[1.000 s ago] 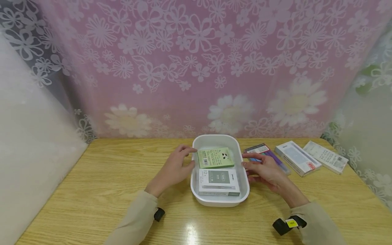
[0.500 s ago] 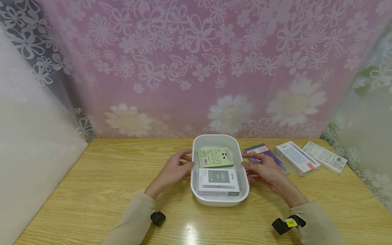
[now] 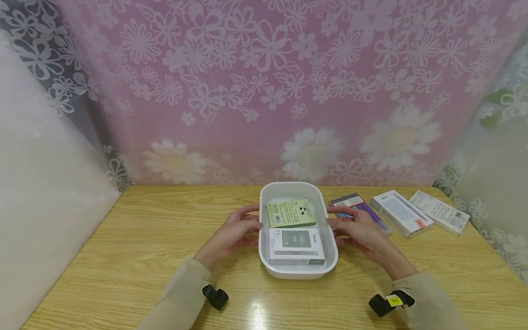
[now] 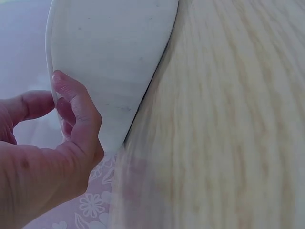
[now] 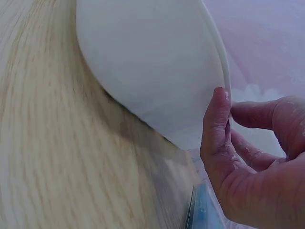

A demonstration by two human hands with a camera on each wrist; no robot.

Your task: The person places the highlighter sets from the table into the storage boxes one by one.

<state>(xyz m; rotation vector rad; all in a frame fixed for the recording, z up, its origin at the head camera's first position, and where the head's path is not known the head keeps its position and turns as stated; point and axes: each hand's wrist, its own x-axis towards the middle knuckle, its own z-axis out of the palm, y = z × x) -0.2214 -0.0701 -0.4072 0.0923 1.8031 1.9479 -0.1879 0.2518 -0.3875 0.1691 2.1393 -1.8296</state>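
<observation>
A white plastic tub (image 3: 298, 276) with rounded corners sits on the wooden table, its long sides running away from me. Inside, a green pack (image 3: 289, 213) with a panda print lies at the far end. Nearer to me is a white box (image 3: 296, 260) with a grey-green panel and the number 12. At the left side, my left hand (image 3: 233, 231) pinches the rim between thumb and fingers, shown close up in the left wrist view. On the opposite side, my right hand (image 3: 358, 231) pinches the rim likewise, its fingers along the outer wall (image 5: 152, 71).
Right of the tub lies a clear pack of coloured pens (image 3: 373, 217), partly behind the right hand. Beyond it are a white box (image 3: 401, 213) with a red label and a flat white printed pack (image 3: 439, 211). A pink flowered curtain (image 3: 231, 114) hangs behind the table (image 3: 156, 238).
My left hand's fingers have moved from the far part of the left rim nearer to me, and now pinch it. The right hand and the tub stay nearly in place.
</observation>
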